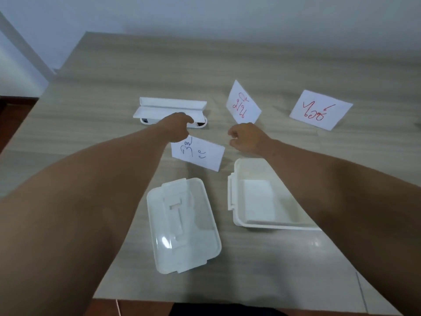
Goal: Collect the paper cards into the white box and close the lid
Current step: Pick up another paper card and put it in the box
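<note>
Three white paper cards stand folded on the table: one with blue writing [200, 155] in the middle, one with red writing [242, 103] behind it, another red one [320, 109] at the far right. The open white box [237, 197] sits at the near right, my right forearm crossing over it. Its clear lid [182, 224] lies flat to the left of the box. My left hand [176, 128] hovers at the blue card's upper left corner, fingers curled down; whether it grips the card is hidden. My right hand [247, 136] is loosely curled beside that card, holding nothing.
A white cable socket with its flap raised [170, 108] is set in the table behind my left hand. The table's near edge [227, 304] runs along the bottom, the left edge slants up toward a white wall.
</note>
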{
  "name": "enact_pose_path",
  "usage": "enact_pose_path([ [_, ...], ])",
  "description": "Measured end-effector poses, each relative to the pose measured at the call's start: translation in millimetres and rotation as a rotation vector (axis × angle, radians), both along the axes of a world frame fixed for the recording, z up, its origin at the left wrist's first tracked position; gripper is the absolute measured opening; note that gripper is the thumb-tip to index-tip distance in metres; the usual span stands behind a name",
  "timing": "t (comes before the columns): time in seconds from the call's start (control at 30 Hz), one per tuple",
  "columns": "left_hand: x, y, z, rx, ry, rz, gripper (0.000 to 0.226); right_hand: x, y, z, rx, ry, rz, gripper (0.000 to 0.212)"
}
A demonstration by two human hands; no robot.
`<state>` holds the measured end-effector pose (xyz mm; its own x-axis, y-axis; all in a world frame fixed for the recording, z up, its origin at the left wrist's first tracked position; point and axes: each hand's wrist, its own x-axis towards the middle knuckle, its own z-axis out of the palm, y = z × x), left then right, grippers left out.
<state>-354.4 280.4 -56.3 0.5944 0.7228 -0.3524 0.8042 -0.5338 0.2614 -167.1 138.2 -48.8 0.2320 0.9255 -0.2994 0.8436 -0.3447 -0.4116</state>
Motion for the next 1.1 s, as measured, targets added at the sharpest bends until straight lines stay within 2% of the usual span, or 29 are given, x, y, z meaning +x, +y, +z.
enact_pose_path([
  [0.1, -12.9, 15.2, -26.8, -0.034, 0.002, -0.048, 0.055, -23.6, 27.4, -22.6, -0.104, 0.017, -0.011, 0.052],
  [0.17, -20.8, 18.0, -41.2, -0.039, -0.029, -0.062, 0.042, -33.8, 38.3, -39.0, -0.139, 0.027, -0.037, 0.052],
  [0.23, -26.2, 17.0, -50.9, -0.018, -0.073, -0.053, 0.026, -43.3, 42.5, -52.4, -0.152, 0.008, -0.035, 0.044],
  [0.33, -32.3, 10.8, -47.9, -0.002, -0.117, -0.04, 0.017, -47.7, 40.3, -60.6, -0.054, -0.051, 0.017, 0.029],
  [0.47, -38.1, 5.8, -24.4, -0.003, -0.19, -0.032, 0.017, -38.5, 36.5, -36.8, 0.044, -0.083, 0.071, 0.019],
  [0.63, -22.0, -15.9, 28.1, 0.004, -0.342, 0.052, 0.015, -14.3, 17.5, 30.4, 0.173, -0.105, 0.11, 0.02],
  [0.87, 36.9, -110.1, 90.9, 0.029, -0.45, 0.016, 0.014, 43.5, -81.3, 103.6, 0.279, -0.11, 0.043, 0.024],
  [0.97, 63.9, -159.7, 89.6, 0.016, -0.437, -0.013, 0.015, 66.8, -139.5, 106.9, 0.286, -0.046, -0.026, 0.024],
  [1.1, 82.1, -213.6, 70.1, -0.037, -0.388, -0.058, 0.025, 84.2, -197.0, 80.0, 0.26, -0.026, -0.061, 0.026],
])
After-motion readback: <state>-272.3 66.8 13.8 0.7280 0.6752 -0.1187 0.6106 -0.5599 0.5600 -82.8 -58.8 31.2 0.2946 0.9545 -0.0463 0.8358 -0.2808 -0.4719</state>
